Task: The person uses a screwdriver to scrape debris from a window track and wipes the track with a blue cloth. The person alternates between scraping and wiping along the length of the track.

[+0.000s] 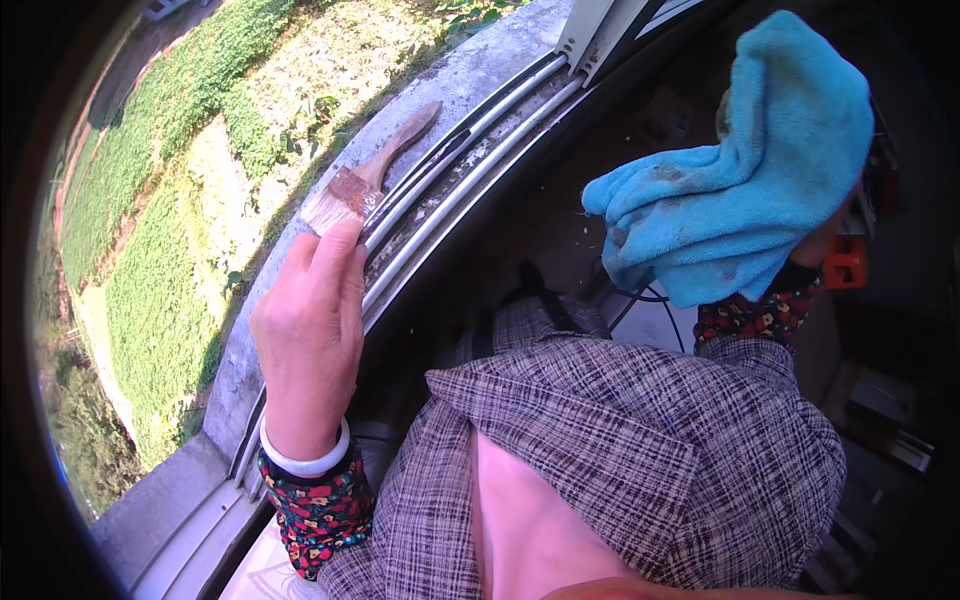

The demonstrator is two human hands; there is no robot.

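My left hand (pixel 311 315) is over the window's sliding track (pixel 450 187), its fingers bent and drawn together. Its fingertips are beside the bristles of a flat paintbrush (pixel 367 180) with a wooden handle and a rusty ferrule. The brush lies on the concrete outer sill (pixel 480 75). Whether the fingers pinch the bristles, the rail or some small thing is hidden. On the other side, my right hand (pixel 823 236) is mostly covered by a blue microfibre cloth (pixel 720 195) that it holds up, bunched and draped. Dark dirt stains mark the cloth.
Dirt and pale flakes lie in the groove between the metal rails. An aluminium window frame (pixel 600 30) stands upright at the far end of the track. Outside, green plants (pixel 165 300) grow below the sill. An orange object (pixel 845 262) is at right in the dark room.
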